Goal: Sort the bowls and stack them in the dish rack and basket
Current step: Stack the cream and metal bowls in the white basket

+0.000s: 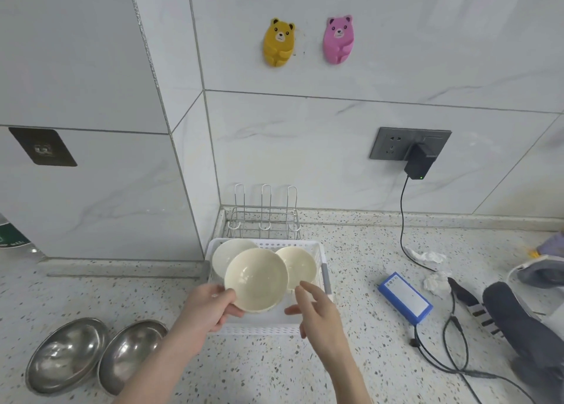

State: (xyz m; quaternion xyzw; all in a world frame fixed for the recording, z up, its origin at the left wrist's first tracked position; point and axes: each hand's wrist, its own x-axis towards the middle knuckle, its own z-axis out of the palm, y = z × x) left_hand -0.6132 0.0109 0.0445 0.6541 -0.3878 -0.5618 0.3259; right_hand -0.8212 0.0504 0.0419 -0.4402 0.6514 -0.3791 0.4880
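Left hand (210, 307) grips a cream bowl (255, 280) over the white basket (322, 252) (two inside). Right hand (317, 313) open, empty. Two steel bowls (68, 354) wait; wire rack (264, 220) unfilled.

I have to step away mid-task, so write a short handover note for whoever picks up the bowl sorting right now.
Left hand grips a cream bowl by its rim, over the white basket. Right hand is open beside it, holding nothing.
Two more cream bowls lean inside the basket.
Two steel bowls sit on the counter, left of the basket; the wire dish rack behind the basket holds nothing.
Left: set the held bowl down, then rack the steel bowls.
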